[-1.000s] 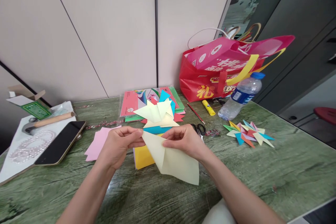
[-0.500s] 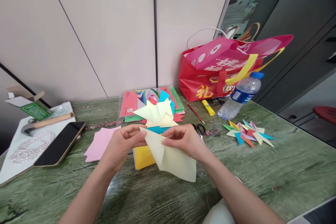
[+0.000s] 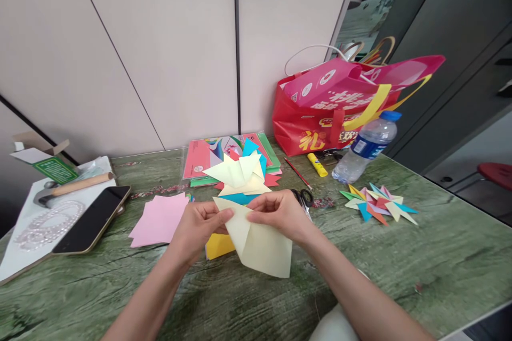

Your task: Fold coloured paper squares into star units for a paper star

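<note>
Between my two hands is a pale yellow sheet of paper with a flap folded over along a slanting crease. My left hand pinches its left edge, thumb on top. My right hand pinches the upper right part of the fold with thumb and fingers. Just behind lie folded pale yellow paper pieces with blue and red ones around them. Under the held sheet, a yellow-orange paper stack is partly covered. Pink paper squares lie left of my left hand.
Right of my hands are scissors, a red pencil, a glue stick, a water bottle and folded paper stars. A red bag stands behind. At left lie a phone, hammer and beads.
My left hand has shifted right along the paper, its thumb now further in on the flap. The sheet's lower right corner has swung slightly left. My right hand has barely moved.
</note>
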`<state>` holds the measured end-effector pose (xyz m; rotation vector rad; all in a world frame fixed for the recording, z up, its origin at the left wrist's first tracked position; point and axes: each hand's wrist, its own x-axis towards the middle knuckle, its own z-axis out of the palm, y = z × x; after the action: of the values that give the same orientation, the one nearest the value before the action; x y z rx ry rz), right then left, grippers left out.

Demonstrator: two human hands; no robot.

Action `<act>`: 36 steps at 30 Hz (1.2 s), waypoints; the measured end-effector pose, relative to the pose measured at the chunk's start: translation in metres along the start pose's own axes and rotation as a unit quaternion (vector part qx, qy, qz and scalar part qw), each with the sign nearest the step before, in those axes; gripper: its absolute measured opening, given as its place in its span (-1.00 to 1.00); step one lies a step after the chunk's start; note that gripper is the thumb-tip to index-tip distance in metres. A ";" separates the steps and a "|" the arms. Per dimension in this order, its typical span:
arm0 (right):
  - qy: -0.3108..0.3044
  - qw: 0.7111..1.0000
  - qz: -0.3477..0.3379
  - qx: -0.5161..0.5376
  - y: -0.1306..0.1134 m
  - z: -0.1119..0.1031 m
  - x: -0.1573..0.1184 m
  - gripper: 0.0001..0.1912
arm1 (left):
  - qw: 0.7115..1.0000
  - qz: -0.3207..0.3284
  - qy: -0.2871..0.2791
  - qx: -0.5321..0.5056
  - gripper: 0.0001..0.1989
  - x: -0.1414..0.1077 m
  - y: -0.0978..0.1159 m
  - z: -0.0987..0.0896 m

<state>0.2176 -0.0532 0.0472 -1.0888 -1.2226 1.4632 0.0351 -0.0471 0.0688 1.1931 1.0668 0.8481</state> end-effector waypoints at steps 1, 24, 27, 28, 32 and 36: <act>0.002 1.000 -0.002 0.000 0.000 0.000 0.000 -0.84 | 1.000 -0.002 -0.002 -0.004 -0.83 0.000 0.000 0.000; 0.108 0.990 -0.029 0.088 0.007 0.001 0.005 -0.73 | 0.997 -0.013 0.013 -0.073 -0.76 0.000 -0.013 0.020; 0.109 0.988 -0.040 0.100 0.006 0.001 0.006 -0.74 | 0.997 -0.013 -0.005 -0.076 -0.76 -0.001 -0.012 0.020; 0.113 0.987 -0.042 0.104 0.006 0.000 0.006 -0.74 | 0.997 -0.015 -0.023 -0.079 -0.77 -0.001 -0.011 0.020; 0.138 0.982 -0.041 0.124 0.006 0.000 0.006 -0.74 | 0.991 -0.027 -0.090 -0.099 -0.73 -0.003 -0.009 0.021; 0.147 0.979 -0.038 0.134 0.006 0.000 0.006 -0.74 | 0.989 -0.032 -0.086 -0.113 -0.71 -0.002 -0.013 0.023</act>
<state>0.2155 -0.0475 0.0411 -1.0191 -0.8238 1.3102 0.0562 -0.0585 0.0576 1.0163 0.8417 0.7789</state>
